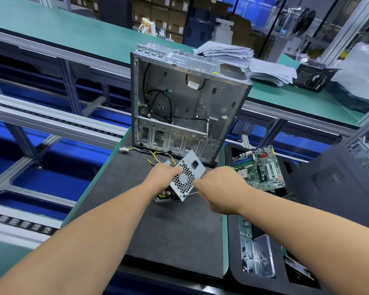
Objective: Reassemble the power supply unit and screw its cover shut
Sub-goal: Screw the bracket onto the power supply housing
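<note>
Over dark mat [168,241], left hand [163,176] grips power supply [185,177]; right hand [221,188] beside.

We are gripping the power supply unit [184,177] tilted above the dark mat [175,231] with our left hand [163,174], while our right hand [218,188] is holding a screwdriver [191,194] at its lower corner, before the open computer case [179,107].

The power supply unit [184,177] sat on the mat [158,231], before the open case [179,103] (motherboard [259,168] to its right).
</note>
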